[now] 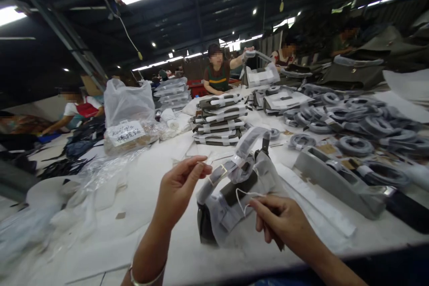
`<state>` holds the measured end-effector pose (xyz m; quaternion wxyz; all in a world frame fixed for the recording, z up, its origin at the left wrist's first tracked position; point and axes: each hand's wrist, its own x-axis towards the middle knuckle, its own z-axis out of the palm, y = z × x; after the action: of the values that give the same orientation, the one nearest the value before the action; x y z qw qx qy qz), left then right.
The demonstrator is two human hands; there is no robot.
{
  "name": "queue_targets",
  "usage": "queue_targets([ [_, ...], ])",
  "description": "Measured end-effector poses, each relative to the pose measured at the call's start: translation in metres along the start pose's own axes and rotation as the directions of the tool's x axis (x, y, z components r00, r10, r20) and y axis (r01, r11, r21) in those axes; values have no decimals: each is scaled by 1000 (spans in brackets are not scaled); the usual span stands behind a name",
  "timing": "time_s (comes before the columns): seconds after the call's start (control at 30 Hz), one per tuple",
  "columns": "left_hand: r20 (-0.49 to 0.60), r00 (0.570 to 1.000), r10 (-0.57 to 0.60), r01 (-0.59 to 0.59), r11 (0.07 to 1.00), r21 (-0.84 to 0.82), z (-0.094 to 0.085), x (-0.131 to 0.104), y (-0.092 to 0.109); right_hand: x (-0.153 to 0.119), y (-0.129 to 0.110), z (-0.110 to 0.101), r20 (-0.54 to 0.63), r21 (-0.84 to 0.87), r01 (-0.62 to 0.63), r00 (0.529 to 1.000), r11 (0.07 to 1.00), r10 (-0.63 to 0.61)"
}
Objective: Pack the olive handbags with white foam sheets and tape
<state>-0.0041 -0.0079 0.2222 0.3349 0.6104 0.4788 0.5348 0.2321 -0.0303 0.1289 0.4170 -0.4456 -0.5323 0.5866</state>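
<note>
A dark bag (238, 191) with translucent wrapping on its body and handle stands on the white table (134, 192). Just left of its handle is my left hand (182, 183), thumb and index finger pressed together; what they pinch, if anything, is too small to make out. My right hand (281, 219), in front of the bag's right side, pinches a thin white string (241, 201) that forms a loop before the bag. Something dark and flat hangs below the right fingers, partly hidden by them.
Stacked wrapped bags (219, 120) stand behind. A grey tape dispenser (338, 183) and many wrapped coiled straps (355, 145) lie at right. At left are a labelled plastic bag (129, 120) and loose plastic. Across the table a person (217, 73) holds another bag (261, 75) by its handle.
</note>
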Motion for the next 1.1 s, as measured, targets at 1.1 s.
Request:
queue_targets([
  [1.1, 249, 897, -366, 439, 809, -391, -50, -26, -101, 1, 20, 63, 182, -60, 161, 972, 985, -148],
])
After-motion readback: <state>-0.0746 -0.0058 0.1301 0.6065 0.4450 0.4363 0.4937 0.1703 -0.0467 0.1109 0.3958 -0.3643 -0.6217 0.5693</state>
